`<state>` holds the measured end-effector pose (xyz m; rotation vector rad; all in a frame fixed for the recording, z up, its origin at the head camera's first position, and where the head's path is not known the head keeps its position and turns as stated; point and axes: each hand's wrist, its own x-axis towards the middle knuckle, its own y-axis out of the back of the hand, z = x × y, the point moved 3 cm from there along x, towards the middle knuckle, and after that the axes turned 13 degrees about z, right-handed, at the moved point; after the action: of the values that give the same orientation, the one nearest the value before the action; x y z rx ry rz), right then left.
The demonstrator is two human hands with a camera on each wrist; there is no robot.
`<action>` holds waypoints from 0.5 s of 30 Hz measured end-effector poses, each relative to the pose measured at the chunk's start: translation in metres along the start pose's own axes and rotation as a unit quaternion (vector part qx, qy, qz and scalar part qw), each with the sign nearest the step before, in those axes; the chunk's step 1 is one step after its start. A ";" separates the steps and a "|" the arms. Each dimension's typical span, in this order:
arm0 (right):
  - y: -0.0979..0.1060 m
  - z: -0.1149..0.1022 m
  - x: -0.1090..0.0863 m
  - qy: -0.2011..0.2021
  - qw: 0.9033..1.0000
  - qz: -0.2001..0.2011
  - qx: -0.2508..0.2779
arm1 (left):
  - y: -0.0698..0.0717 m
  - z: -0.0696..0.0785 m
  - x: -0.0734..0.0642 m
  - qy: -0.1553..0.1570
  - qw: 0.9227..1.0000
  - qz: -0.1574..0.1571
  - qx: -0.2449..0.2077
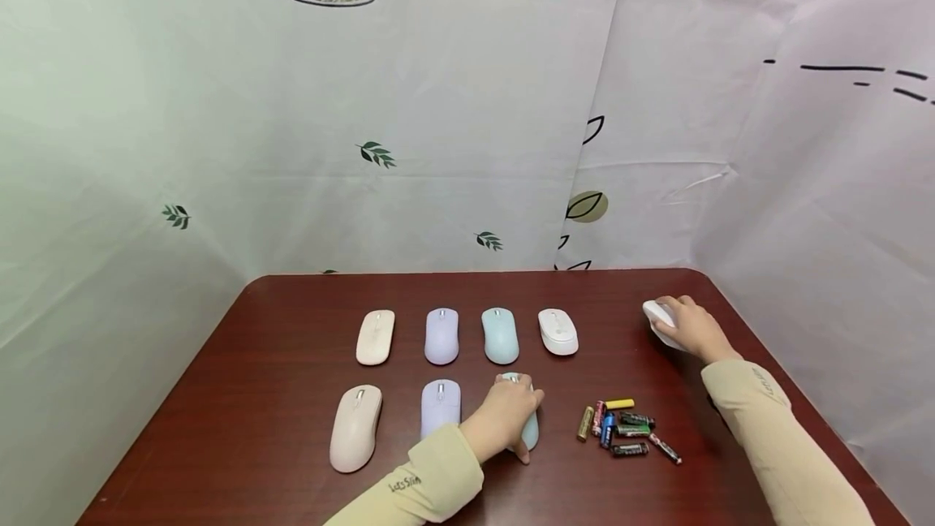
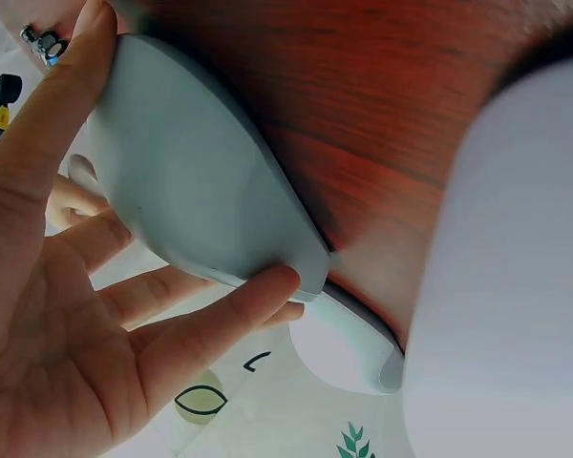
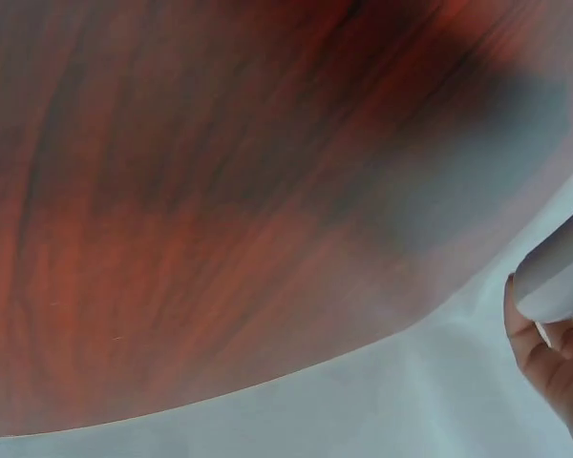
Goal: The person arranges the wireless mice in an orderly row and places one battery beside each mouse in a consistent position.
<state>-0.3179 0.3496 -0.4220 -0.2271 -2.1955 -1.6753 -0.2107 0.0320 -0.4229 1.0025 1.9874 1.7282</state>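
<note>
Two hands at a dark red-brown table (image 1: pixel 256 396), head view w/ both wrist views. L hand (image 1: pixel 506 414) holds the front lt-blue mouse (image 1: pixel 531 430), thumb on one side & fingers on the other (cf. L wrist view); this mouse lies at the R end of the near row, btwn the front lilac mouse (image 1: pixel 441 404) and a loose cluster of batteries (image 1: pixel 632 431) in assorted colors. R hand (image 1: pixel 697 331) grips a second item, the held white mouse (image 1: pixel 660 323), near the table's far R corner; contact btwn that mouse and the tabletop cannot be told. R wrist view catches only part of this hand & mouse, at the R edge.

Far row, L to R: back cream mouse (image 1: pixel 376 338), back lilac mouse (image 1: pixel 441 337), back lt-blue mouse (image 1: pixel 500 337), back white mouse (image 1: pixel 558 331), all spaced apart. Near row, L end: front beige mouse (image 1: pixel 355 430). Bkgd: pale cloth (image 1: pixel 467 104) w/ printed leaves. Both sleeves (image 1: pixel 445 465) pale yellow.
</note>
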 end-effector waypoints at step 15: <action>-0.005 -0.059 0.006 0.062 0.997 0.028 -0.024 | 0.001 0.000 0.000 -0.004 1.000 0.004 0.000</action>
<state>-0.3140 0.2918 -0.4106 -0.1900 -2.0426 -1.6662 -0.2103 0.0315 -0.4214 1.0176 1.9816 1.7268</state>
